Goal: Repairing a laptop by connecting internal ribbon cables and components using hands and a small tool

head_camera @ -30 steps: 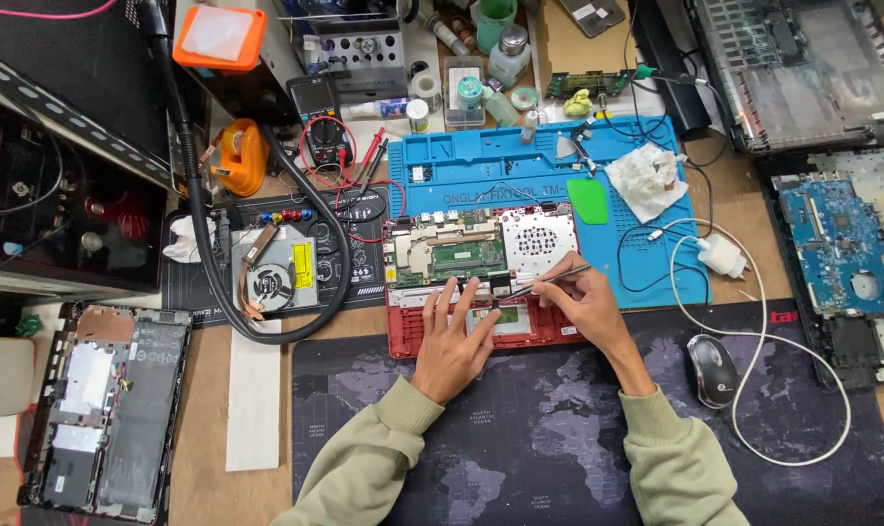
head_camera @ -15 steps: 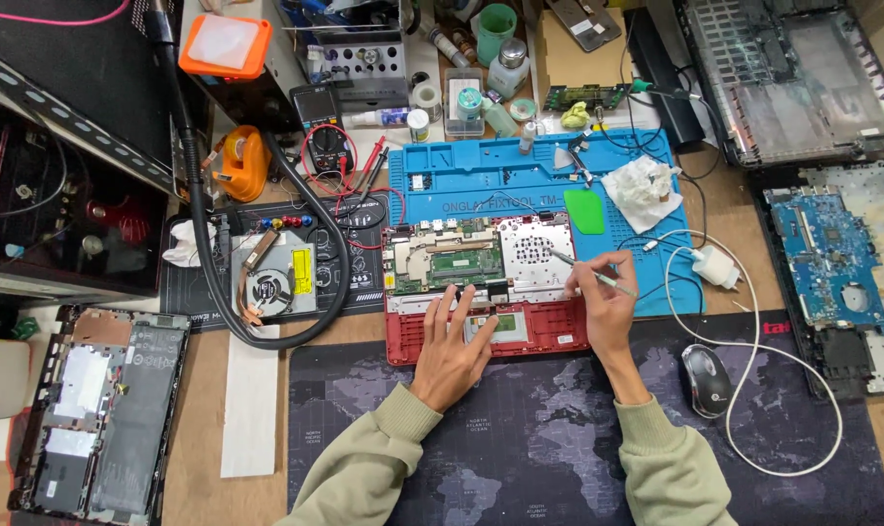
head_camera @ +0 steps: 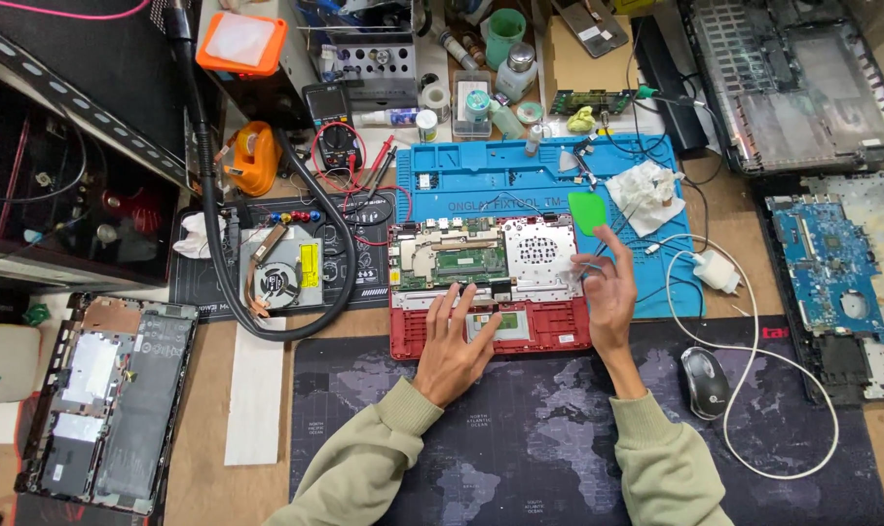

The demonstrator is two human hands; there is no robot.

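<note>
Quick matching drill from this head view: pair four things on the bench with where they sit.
1. red laptop base
2. computer mouse
3. green pry tool
4. cooling fan

a. on the blue mat
b. under the left hand
c. inside the loop of black hose, left of the laptop
d. right of the right hand, on the dark map mat

Pairs: 1-b, 2-d, 3-a, 4-c

Labels and screens on the repair bench

A yellow rectangular label sits on the loose cooling fan, at nine o'clock from the opened red laptop. At eleven o'clock a black multimeter's small grey screen faces up. A white label band wraps the small bottle at twelve o'clock. At two o'clock the blue mat shows pale printed lettering.
</note>
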